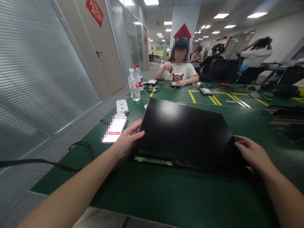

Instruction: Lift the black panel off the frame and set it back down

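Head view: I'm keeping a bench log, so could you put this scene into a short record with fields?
Left hand: holds left edge of black panel
Right hand: holds its right edge
Panel's near side: green circuit strip exposed
Surface: green table
Left of panel: lit phone, white device
Beyond those: white-capped bottle, red-capped bottle
Across table: person in white top, holding a yellow tool
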A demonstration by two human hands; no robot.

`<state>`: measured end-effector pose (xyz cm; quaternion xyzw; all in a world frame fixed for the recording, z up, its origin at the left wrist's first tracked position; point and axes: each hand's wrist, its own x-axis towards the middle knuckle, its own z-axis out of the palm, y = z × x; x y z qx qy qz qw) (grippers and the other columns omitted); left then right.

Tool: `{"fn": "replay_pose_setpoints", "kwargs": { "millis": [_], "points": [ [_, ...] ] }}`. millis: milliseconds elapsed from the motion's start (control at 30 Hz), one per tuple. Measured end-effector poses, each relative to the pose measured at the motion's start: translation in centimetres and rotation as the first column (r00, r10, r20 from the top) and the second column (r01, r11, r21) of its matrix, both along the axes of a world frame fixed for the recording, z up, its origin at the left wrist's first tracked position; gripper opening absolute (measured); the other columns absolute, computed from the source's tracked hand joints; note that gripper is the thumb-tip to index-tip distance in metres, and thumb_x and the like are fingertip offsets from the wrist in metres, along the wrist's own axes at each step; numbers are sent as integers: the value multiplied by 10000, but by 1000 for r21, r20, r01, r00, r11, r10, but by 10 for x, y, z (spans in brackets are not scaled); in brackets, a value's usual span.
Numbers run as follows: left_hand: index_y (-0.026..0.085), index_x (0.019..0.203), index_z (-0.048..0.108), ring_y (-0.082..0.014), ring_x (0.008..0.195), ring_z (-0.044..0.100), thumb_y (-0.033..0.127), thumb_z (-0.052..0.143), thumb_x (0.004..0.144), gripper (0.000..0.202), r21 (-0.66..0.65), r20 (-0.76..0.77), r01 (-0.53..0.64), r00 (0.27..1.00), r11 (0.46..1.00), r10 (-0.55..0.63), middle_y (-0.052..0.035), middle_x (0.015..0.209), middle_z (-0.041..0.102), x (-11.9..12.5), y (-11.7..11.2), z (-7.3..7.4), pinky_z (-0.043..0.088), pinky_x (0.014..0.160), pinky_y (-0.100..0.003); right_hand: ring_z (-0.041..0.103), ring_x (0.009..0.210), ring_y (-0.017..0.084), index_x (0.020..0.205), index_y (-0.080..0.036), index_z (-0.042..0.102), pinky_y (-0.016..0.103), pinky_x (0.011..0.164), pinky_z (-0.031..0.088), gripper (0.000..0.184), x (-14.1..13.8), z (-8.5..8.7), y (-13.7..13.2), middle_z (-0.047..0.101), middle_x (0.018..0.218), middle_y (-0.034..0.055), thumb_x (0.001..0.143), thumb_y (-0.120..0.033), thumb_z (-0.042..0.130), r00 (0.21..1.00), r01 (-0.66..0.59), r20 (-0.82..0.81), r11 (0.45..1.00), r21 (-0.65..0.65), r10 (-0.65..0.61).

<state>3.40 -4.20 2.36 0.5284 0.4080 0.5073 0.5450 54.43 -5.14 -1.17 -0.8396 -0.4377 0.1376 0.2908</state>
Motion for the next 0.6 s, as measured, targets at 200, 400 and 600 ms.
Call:
{"fn": "replay_pose_setpoints", "kwargs": {
  "millis": [200,400,600],
  "points": [
    [313,1429,756,-399,1646,328,405,926,800,658,54,47,50,998,997,-53,-29,1756,452,0,-1,0,292,1343,-543,664,1286,410,927,-243,810,553,1135,474,396,2,2,2,792,1255,145,646,-513,742,976,125,-187,989,75,-109],
    [281,1475,722,-420,1551,484,410,925,795,721,8,86,14,996,1000,-15,-68,1628,618,1,-2,4,412,1278,-537,705,1202,381,860,-250,808,545,1134,512,406,-3,5,-4,806,1044,79,478,-373,866,851,298,-508,920,255,-135],
    [264,1506,697,-420,1426,618,418,907,788,764,-64,133,18,991,998,-9,-79,1510,717,3,-3,10,493,1206,-524,774,1015,331,939,-305,811,487,881,683,340,-10,32,-25,808,1019,66,602,-343,777,684,347,-730,871,348,19]
  ]
}}
